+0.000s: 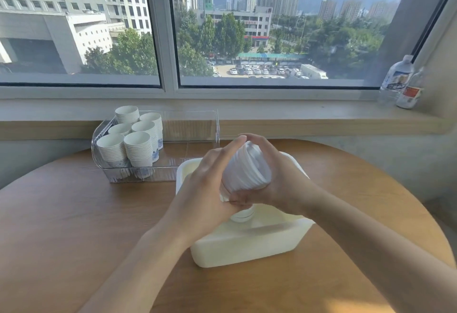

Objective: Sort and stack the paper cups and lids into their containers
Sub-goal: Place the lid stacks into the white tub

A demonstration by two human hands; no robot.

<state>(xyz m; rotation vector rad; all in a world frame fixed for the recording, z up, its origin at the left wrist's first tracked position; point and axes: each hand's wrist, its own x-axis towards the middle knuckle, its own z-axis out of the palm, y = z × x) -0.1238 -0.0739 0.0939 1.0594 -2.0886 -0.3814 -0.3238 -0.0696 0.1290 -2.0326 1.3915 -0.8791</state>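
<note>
Now: round wooden table point(74, 226), then white bin point(247, 246), clear organiser point(158, 176) beyond it. Six cup stacks point(134, 144) already stand in the organiser's left part; I judge cups mostly done. Left hand point(210, 189) and right hand point(279, 184) both curl round a lid stack point(247, 171) above the bin. One lid point(242, 215) lies below, unsorted.
</note>
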